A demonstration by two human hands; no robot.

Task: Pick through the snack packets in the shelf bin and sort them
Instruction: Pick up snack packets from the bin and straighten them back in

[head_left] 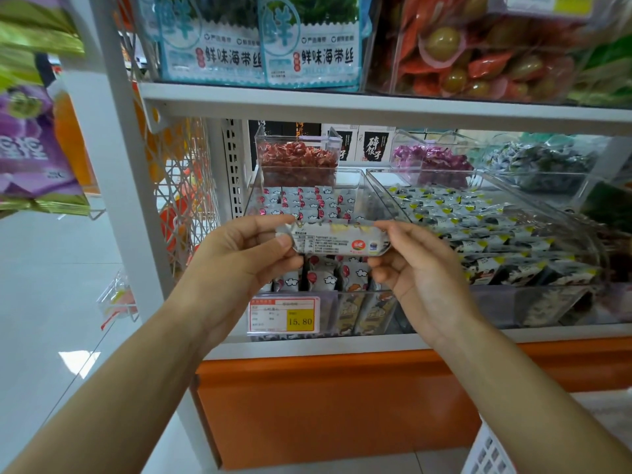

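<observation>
While a small white plastic snack packet (338,239) is held mid-frame, sorting looks barely begun.
Left hand (239,248) and right hand (413,268) pinch its ends before the clear plastic shelf bin (378,195), full of similar packets (307,201).

- A packet (337,241) is pinched between the left hand (246,254), at its left end, and the right hand (420,271), at its right end, in front of the shelf bin (371,195).
- Rows of packets (304,200) stand in that bin, behind and below the held one.
- A price tag (284,314) sits on the bin's front wall (left side).
- A neighbouring bin (444,171) stands just beside it on the right.
- A smaller tub (297,162) stands behind the shelf bin.
- A basket (492,453) stands at lower right, before the shelving.
</observation>
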